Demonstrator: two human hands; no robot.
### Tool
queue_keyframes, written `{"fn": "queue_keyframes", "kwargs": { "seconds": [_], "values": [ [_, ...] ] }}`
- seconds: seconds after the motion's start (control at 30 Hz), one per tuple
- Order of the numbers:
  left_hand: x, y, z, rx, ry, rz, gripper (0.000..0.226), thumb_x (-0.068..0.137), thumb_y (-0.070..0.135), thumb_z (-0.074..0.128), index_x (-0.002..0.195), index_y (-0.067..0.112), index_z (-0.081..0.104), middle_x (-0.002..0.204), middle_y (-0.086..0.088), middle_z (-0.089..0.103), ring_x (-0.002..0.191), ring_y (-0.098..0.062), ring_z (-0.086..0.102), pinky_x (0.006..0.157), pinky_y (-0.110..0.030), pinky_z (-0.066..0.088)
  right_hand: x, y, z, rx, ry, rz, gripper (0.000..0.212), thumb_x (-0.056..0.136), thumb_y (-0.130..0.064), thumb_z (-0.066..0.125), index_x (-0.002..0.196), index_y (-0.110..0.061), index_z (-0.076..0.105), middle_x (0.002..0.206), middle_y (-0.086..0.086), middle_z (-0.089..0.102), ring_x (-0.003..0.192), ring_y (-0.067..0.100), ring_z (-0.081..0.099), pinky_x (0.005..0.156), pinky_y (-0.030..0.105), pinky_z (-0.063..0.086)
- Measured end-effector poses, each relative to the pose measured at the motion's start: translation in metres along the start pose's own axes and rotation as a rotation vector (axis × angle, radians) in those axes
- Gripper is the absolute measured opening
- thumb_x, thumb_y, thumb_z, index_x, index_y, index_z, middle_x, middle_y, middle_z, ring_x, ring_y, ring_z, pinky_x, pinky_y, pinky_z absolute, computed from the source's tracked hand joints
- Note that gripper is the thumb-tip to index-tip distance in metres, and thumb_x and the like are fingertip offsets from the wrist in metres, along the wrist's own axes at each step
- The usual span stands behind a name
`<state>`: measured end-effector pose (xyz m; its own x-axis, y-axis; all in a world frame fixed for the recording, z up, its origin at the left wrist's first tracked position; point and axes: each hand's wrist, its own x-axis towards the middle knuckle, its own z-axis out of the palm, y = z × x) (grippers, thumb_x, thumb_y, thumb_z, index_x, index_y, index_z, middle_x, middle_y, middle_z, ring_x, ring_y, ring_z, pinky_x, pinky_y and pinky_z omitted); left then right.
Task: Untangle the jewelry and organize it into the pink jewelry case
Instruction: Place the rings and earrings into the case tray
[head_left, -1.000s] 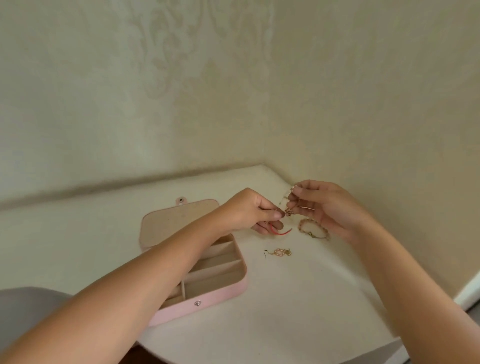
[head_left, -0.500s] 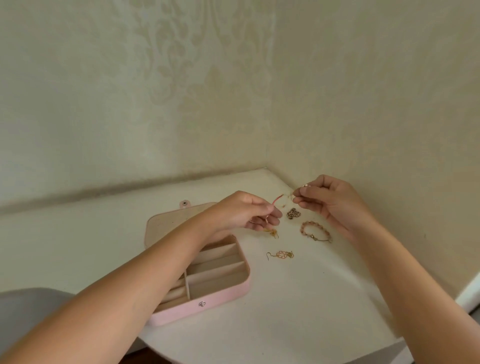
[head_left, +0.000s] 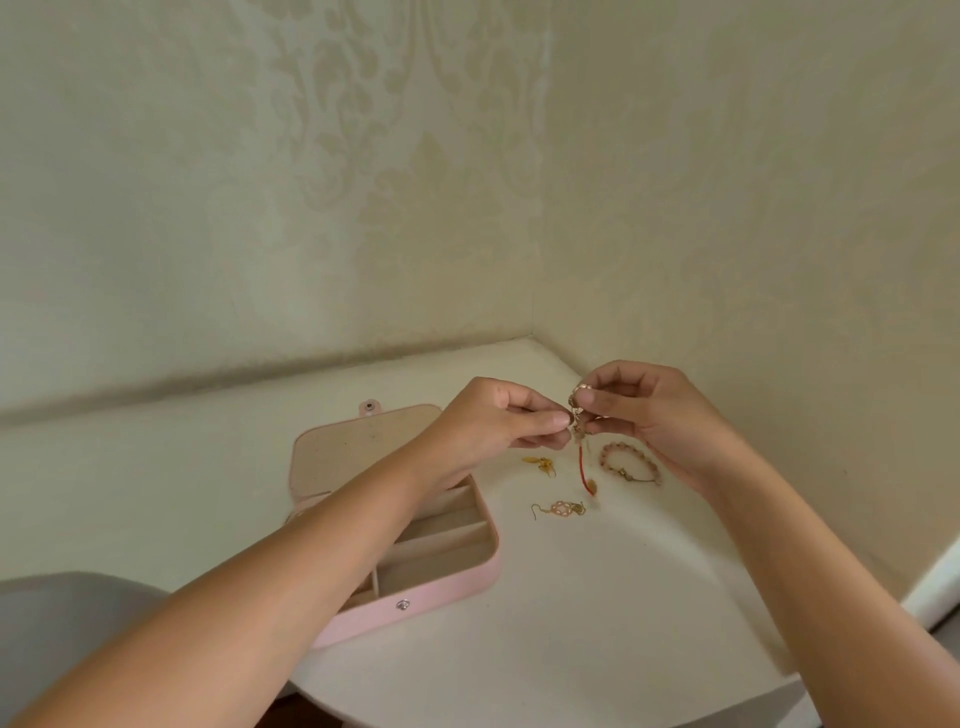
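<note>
Both hands are up over the bench (head_left: 571, 613), working the knot. My left hand (head_left: 493, 423) pinches one side of the tangle (head_left: 576, 415) between thumb and forefinger, the other fingers (head_left: 545, 440) curled under. My right hand (head_left: 647, 415) pinches the other side, thumb on the front, the rest curled round it. The tangle looks like small gold-toned pieces plus a red cord (head_left: 583, 465). The cord hangs straight down, its lower end with a small charm at or just above the bench (cannot tell which).

I hold it lifted so the cord dangles free and I can see what loops through what. The two pinches sit close together, so each hand controls one piece and can ease it away from the other.

The separate pieces lie on the bench:
- The beaded bracelet (head_left: 631, 462) is just right of the cord, below my right hand.
- The yellow earring (head_left: 540, 462) is left of the cord.
- The pink earring (head_left: 561, 509) is nearer me.

They are spread apart, I judge so they don't re-snag.

The pink jewelry case (head_left: 447, 587) lies open to their left, under my left forearm, with its lid (head_left: 358, 447) folded back. I see nothing in the visible compartments, though my forearm hides part. So I judge this is the untangling step, with nothing cased yet. The risk is that fine hooks catch the cord if I pull hard.
</note>
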<state>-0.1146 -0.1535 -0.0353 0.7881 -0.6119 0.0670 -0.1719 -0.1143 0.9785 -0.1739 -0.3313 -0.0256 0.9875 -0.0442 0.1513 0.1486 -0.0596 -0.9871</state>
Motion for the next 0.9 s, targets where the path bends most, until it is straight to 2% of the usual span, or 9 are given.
{"fn": "queue_keyframes", "kwargs": {
  "seconds": [0.1, 0.17, 0.23, 0.33, 0.47, 0.57, 0.67, 0.8, 0.9],
  "values": [
    [-0.002, 0.000, 0.001, 0.032, 0.011, 0.006, 0.004, 0.081, 0.025, 0.074, 0.084, 0.023, 0.074, 0.086, -0.003, 0.074, 0.085, -0.009, 0.066, 0.094, -0.033, 0.050, -0.002, 0.004, 0.001, -0.015, 0.011, 0.000, 0.003, 0.083, -0.009, 0.068, 0.082, -0.006, 0.068, 0.078, 0.010, 0.068, 0.073, 0.018, 0.064, 0.073, 0.023, 0.055],
    [-0.002, -0.001, 0.002, 0.049, 0.026, 0.017, 0.006, 0.080, 0.027, 0.075, 0.085, 0.023, 0.074, 0.086, -0.002, 0.073, 0.083, -0.006, 0.064, 0.093, -0.032, 0.049, -0.003, 0.004, 0.003, -0.009, 0.014, 0.001, 0.002, 0.083, -0.007, 0.068, 0.082, -0.006, 0.068, 0.078, 0.009, 0.068, 0.073, 0.017, 0.064, 0.073, 0.022, 0.055],
    [-0.002, -0.002, 0.002, 0.076, 0.069, 0.040, 0.004, 0.081, 0.025, 0.074, 0.084, 0.022, 0.074, 0.082, 0.004, 0.073, 0.082, -0.003, 0.064, 0.091, -0.029, 0.049, -0.004, 0.004, 0.005, -0.011, 0.023, -0.001, 0.002, 0.083, -0.007, 0.068, 0.081, -0.006, 0.068, 0.079, 0.010, 0.068, 0.072, 0.016, 0.064, 0.074, 0.023, 0.055],
    [0.000, -0.003, 0.001, 0.059, 0.155, 0.057, 0.002, 0.085, 0.020, 0.071, 0.085, 0.020, 0.073, 0.088, -0.002, 0.073, 0.088, -0.009, 0.065, 0.096, -0.036, 0.049, -0.003, 0.004, 0.005, -0.042, 0.051, 0.011, 0.006, 0.085, -0.004, 0.067, 0.080, -0.003, 0.064, 0.077, 0.009, 0.066, 0.068, 0.015, 0.065, 0.070, 0.021, 0.055],
    [0.001, -0.004, 0.001, -0.009, 0.122, 0.050, 0.003, 0.086, 0.014, 0.069, 0.086, 0.013, 0.072, 0.081, -0.004, 0.073, 0.082, -0.012, 0.068, 0.089, -0.031, 0.054, -0.004, 0.006, 0.008, -0.228, 0.028, 0.022, 0.007, 0.085, -0.002, 0.068, 0.085, -0.004, 0.062, 0.078, 0.009, 0.068, 0.066, 0.010, 0.068, 0.060, 0.014, 0.048],
    [0.002, -0.004, 0.002, -0.037, 0.097, 0.004, 0.005, 0.084, 0.013, 0.071, 0.086, 0.009, 0.071, 0.075, -0.002, 0.073, 0.073, -0.009, 0.069, 0.074, -0.021, 0.055, -0.005, 0.007, 0.009, -0.241, 0.012, -0.033, 0.021, 0.083, -0.001, 0.070, 0.096, -0.017, 0.068, 0.083, 0.007, 0.070, 0.071, 0.016, 0.069, 0.070, 0.025, 0.053],
    [0.003, -0.003, 0.001, -0.076, 0.095, -0.039, 0.006, 0.084, 0.014, 0.071, 0.086, 0.008, 0.071, 0.077, -0.005, 0.072, 0.073, -0.011, 0.069, 0.072, -0.019, 0.054, -0.007, 0.007, 0.009, -0.284, 0.059, -0.099, 0.023, 0.080, -0.008, 0.074, 0.090, -0.028, 0.076, 0.083, 0.005, 0.074, 0.076, 0.021, 0.070, 0.077, 0.037, 0.054],
    [0.003, -0.002, 0.000, -0.155, 0.091, -0.097, 0.006, 0.083, 0.012, 0.071, 0.087, 0.008, 0.070, 0.078, -0.006, 0.073, 0.073, -0.012, 0.070, 0.071, -0.019, 0.055, -0.007, 0.002, 0.010, -0.363, 0.108, -0.142, 0.017, 0.078, -0.007, 0.076, 0.084, -0.023, 0.077, 0.072, 0.003, 0.073, 0.065, 0.007, 0.066, 0.062, 0.015, 0.050],
    [0.003, -0.002, -0.001, -0.190, 0.117, -0.108, 0.013, 0.080, 0.008, 0.073, 0.091, 0.009, 0.064, 0.076, -0.007, 0.073, 0.072, -0.015, 0.070, 0.074, -0.023, 0.057, -0.006, 0.001, 0.013, -0.476, 0.099, -0.151, 0.017, 0.080, -0.008, 0.075, 0.083, -0.025, 0.075, 0.072, 0.003, 0.071, 0.062, 0.005, 0.064, 0.057, 0.021, 0.048]
  ]
}}
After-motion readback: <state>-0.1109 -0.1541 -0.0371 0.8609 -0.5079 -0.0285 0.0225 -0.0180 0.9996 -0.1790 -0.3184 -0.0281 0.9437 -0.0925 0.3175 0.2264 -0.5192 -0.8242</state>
